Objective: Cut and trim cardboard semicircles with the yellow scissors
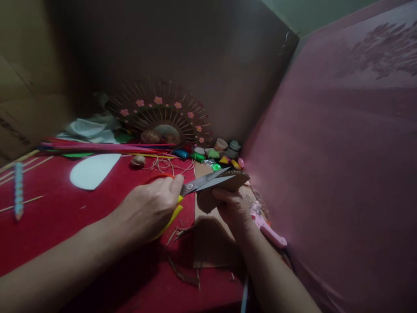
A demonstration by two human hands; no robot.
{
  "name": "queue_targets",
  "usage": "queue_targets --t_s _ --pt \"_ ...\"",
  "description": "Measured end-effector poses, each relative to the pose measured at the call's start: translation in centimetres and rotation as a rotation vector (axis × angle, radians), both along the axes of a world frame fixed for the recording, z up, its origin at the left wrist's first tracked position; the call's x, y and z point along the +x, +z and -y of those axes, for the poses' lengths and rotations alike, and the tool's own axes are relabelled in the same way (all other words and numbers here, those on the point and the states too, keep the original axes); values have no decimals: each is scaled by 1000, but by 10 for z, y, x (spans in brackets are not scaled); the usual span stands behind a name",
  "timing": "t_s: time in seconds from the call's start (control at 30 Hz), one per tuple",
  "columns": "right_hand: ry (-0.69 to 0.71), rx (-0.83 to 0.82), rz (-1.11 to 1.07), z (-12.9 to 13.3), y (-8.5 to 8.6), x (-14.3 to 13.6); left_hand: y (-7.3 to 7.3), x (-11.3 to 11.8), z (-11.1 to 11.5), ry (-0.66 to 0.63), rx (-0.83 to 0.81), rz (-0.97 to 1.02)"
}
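Observation:
My left hand (153, 202) is closed around the yellow and orange handles of a pair of scissors (202, 181). The blades are slightly parted and point right, across the upper edge of a piece of brown cardboard (208, 201). That piece is pinched in my right hand (233, 206), thumb on the near face. Beneath it lies a flat tan cardboard sheet (211, 250) on the red tabletop (130, 278). Thin cardboard scraps (182, 276) are scattered to the left of the sheet.
A white petal-shaped cutout (94, 172) and a blue pencil (18, 191) lie left. Colored pipe cleaners (107, 147), twine (166, 165) and small clay packets (198, 157) line the back. A flowered fan-shaped decoration (159, 113) leans against the wall. A pink glue gun (269, 230) lies right.

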State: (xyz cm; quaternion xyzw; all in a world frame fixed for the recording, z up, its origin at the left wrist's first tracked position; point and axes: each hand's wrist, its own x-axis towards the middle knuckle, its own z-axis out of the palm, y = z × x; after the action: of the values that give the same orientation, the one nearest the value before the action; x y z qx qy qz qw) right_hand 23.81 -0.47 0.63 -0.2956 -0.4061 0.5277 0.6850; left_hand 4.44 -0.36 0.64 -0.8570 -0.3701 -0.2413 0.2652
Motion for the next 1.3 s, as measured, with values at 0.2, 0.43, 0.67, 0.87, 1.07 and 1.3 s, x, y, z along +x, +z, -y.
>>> queue_targets --t_s 0.2,0.43,0.67,0.87,1.07,1.3 --pt "55 4 11 1 2 0 4 -2 3 -9 -51 -40" --pt "42 -7 10 -1 -1 1 6 -3 1 -9 -69 -52" --pt "37 -10 29 1 0 1 5 -7 1 -32 -49 -64" --pt "63 2 63 -1 0 4 7 -6 0 -4 -40 -71" --pt "152 50 204 2 0 1 10 -6 -1 41 -13 -88" --pt "163 32 227 3 2 2 12 -10 1 64 -1 -153"
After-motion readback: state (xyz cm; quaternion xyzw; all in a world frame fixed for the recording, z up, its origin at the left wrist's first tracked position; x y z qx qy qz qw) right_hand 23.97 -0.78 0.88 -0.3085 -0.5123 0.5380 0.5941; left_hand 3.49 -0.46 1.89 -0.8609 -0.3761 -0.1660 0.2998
